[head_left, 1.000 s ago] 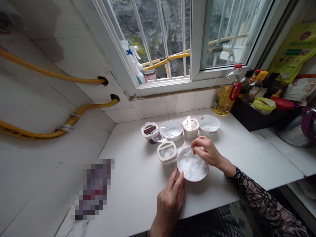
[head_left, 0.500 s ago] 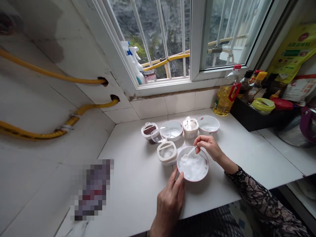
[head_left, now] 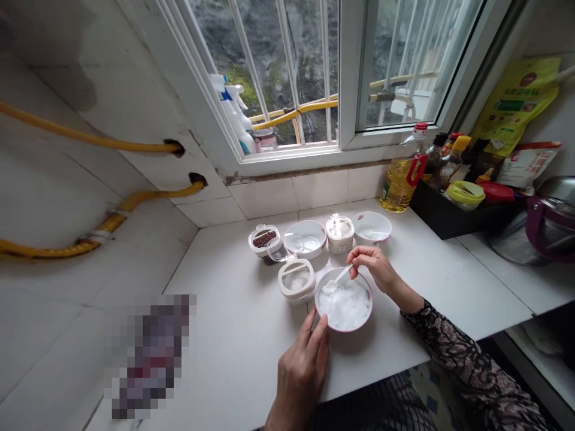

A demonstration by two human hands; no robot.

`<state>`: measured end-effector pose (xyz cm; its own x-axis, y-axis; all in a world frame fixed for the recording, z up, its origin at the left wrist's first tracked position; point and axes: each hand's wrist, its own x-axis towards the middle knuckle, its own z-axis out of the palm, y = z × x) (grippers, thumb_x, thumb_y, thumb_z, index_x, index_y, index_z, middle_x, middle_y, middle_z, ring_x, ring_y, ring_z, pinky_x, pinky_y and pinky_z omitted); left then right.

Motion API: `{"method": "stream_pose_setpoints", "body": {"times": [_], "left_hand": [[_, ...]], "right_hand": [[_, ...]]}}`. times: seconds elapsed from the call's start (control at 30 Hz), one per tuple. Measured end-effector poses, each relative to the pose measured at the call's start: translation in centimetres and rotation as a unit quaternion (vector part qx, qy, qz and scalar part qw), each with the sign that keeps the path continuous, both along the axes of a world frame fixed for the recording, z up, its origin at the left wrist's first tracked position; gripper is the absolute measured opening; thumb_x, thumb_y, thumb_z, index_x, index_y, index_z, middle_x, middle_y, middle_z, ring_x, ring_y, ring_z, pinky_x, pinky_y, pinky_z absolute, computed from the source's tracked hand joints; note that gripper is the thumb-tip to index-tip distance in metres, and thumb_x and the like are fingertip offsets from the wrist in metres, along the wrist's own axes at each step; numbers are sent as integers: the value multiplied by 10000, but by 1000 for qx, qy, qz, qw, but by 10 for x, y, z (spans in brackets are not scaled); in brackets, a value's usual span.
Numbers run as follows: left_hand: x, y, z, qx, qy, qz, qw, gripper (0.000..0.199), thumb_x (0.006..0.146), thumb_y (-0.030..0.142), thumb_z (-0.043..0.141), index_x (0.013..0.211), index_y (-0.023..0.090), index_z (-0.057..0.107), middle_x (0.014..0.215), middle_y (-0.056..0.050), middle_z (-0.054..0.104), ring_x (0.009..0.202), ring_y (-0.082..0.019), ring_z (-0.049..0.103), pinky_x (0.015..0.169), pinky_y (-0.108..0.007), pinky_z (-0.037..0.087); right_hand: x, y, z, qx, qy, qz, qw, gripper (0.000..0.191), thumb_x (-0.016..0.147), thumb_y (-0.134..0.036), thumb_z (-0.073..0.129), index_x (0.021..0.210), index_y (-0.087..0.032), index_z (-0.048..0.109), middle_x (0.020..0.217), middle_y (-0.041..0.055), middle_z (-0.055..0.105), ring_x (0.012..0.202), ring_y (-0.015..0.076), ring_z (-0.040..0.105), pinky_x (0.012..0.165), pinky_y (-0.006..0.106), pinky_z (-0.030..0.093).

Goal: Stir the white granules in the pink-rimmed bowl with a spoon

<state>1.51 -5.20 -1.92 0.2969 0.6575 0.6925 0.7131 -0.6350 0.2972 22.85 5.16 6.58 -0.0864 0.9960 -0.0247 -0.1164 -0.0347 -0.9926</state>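
A round bowl with a thin red rim holds a white, fluffy substance and stands near the counter's front edge. My right hand pinches the handle of a small white spoon, whose head is over the left side of the bowl. The fingertips of my left hand touch the bowl's lower left rim. Just left of the bowl is a container of white contents, its clear lid flipped open behind it.
Behind stand a jar of dark red contents, a bowl, a lidded jar and another bowl. An oil bottle, a black condiment box and a pot are at right. A pixelated object lies left.
The view has shifted slightly, so the whole scene sits further left. Both hands keep their places at the bowl, and the spoon head is now nearer the bowl's left rim.
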Motion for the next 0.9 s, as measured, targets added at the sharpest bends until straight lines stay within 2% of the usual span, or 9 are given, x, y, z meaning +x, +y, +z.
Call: {"method": "stream_pose_setpoints", "body": {"times": [0.27,0.53,0.6,0.7,0.77,0.8,0.9], "left_hand": [[2,1,-6,10,-24,11,1000,379,959,103,511,1323,193,567,1326,-156,630,1043,-233,718,708,-219,614],[1,1,3,12,2,0,1000,333,969,88,485,1286,152,563,1285,-204,644,1028,-234,724,669,-214,609],[2,2,4,15,6,3,1000,328,968,83,480,1279,146,563,1275,-209,648,1006,-229,731,653,-210,605],[2,2,2,20,10,6,1000,327,965,78,475,1274,140,562,1264,-212,654,991,-224,735,647,-205,602],[2,2,1,19,8,7,1000,325,968,81,471,1275,135,562,1271,-214,648,1007,-229,730,667,-210,605],[2,2,1,18,7,6,1000,324,969,84,470,1276,133,562,1278,-214,644,1021,-232,726,680,-213,607],[2,1,1,19,10,4,1000,322,971,87,480,1280,129,560,1280,-216,643,1043,-234,718,707,-214,607]], "right_hand": [[1,1,-2,6,1,7,1000,95,629,-225,576,617,-178,657,456,-8,628,453,136,542,574,291,456],[-1,5,-6,7,13,-2,1000,85,655,-227,577,661,-175,643,479,-7,628,486,143,560,612,304,469],[-7,4,-4,31,15,-7,999,82,699,-238,586,716,-178,639,522,-8,644,527,150,588,649,314,489],[-19,-3,0,119,-23,-9,993,100,817,-280,586,835,-190,627,649,10,687,638,171,653,697,331,512],[-26,-7,0,211,-93,-9,973,96,897,-271,553,904,-198,615,753,38,711,727,185,677,729,342,515],[-28,-8,0,271,-142,-4,952,91,920,-248,536,923,-201,613,788,49,717,763,192,677,758,356,512],[-30,-10,-2,438,-283,30,853,169,945,-140,466,942,-207,621,791,48,713,763,191,648,864,406,482]]}}
